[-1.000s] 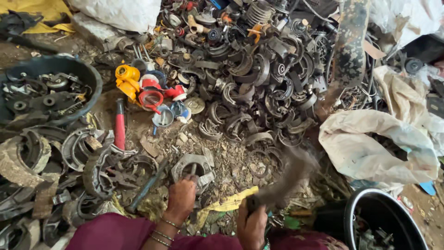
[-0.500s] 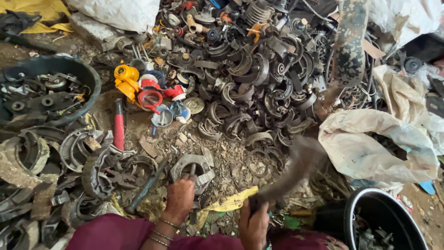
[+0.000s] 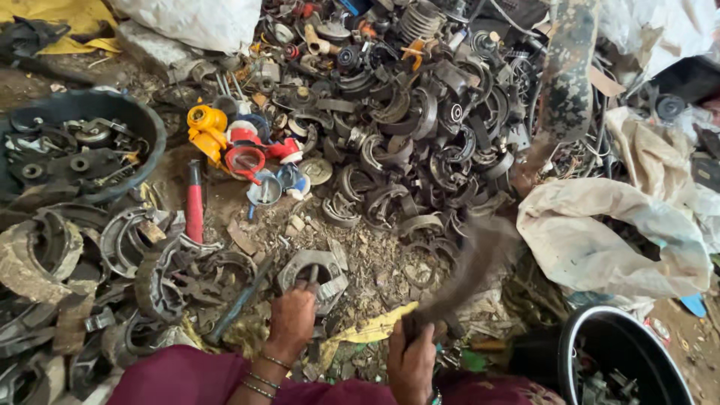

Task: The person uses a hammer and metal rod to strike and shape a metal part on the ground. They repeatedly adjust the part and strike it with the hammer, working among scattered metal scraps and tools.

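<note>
Left hand [image 3: 291, 321] steadying rusty grey curved metal part [image 3: 315, 276] on littered ground, fingers pinching a small punch. Right hand [image 3: 411, 358] clenched around motion-blurred dark hammer [image 3: 469, 266]. Risk, probably: glancing blow striking fingers, with left hand so close.

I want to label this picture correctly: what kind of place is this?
Probably a scrap yard or scrap-sorting spot on bare ground. A big heap of curved metal parts fills the middle, a black tub holds more parts, and the right hand swings a blurred hammer.
</note>
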